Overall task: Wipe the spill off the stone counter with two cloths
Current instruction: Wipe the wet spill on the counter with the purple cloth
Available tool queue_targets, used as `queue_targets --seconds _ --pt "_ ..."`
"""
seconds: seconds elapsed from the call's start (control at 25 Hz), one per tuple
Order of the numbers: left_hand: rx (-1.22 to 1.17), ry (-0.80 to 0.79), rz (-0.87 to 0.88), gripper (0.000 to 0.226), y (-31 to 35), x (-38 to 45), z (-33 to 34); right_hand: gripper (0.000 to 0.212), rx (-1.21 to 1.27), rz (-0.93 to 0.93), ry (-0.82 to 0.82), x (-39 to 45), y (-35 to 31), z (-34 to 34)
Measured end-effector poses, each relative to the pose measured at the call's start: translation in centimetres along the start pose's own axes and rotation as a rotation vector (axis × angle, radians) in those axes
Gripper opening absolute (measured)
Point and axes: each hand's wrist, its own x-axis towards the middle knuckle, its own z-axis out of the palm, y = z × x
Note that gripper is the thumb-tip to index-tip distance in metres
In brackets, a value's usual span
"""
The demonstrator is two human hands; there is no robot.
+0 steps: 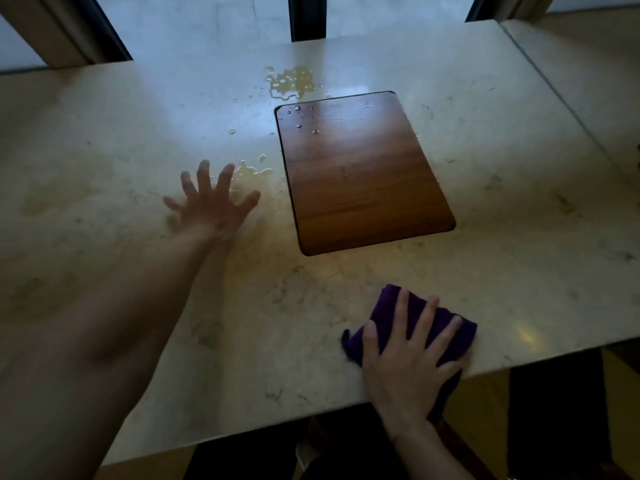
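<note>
The right hand (pixel 412 355) presses flat, not clenched, on the cloth (pixel 426 323) at lower right. The left hand (pixel 213 202) is spread, holding nothing, beside the spill (pixel 249 174) at centre. The cloth should probably slide to the spill with even pressure.

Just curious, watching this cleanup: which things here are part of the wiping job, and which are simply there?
Part of the job:
purple cloth under the right hand
yellowish spill
stone counter
left hand, spread open, no cloth

Simply there:
wooden panel, with a few droplets
window frame

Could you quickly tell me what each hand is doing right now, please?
Left hand: open, fingers spread, holding nothing.
Right hand: open, pressing flat on the purple cloth.
</note>
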Motion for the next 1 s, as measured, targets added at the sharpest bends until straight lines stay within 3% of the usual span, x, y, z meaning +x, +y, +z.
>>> queue_targets --seconds 0.24,0.4,0.6,0.84,1.0 --pt "0.045 0.069 -0.089 0.077 -5.1 5.0 -0.3 0.078 -0.032 0.033 0.069 3.9 -3.0 -1.0" --pt "0.051 0.107 -0.087 0.068 -5.9 5.8 0.4 0.078 0.039 -0.049 0.134 12.3 -9.6 -3.4" --pt "0.043 0.101 -0.125 0.073 -5.6 5.7 0.1 0.078 0.047 -0.053 0.285 23.9 -18.6 -6.7" --pt "0.073 0.039 -0.133 0.076 -5.7 5.7 0.2 0.079 0.068 0.01 0.243 39.4 -29.7 -12.5" --pt "0.091 0.071 -0.132 0.076 -5.7 5.4 0.5 0.077 0.018 -0.112 0.206 48.6 -35.3 -16.5"
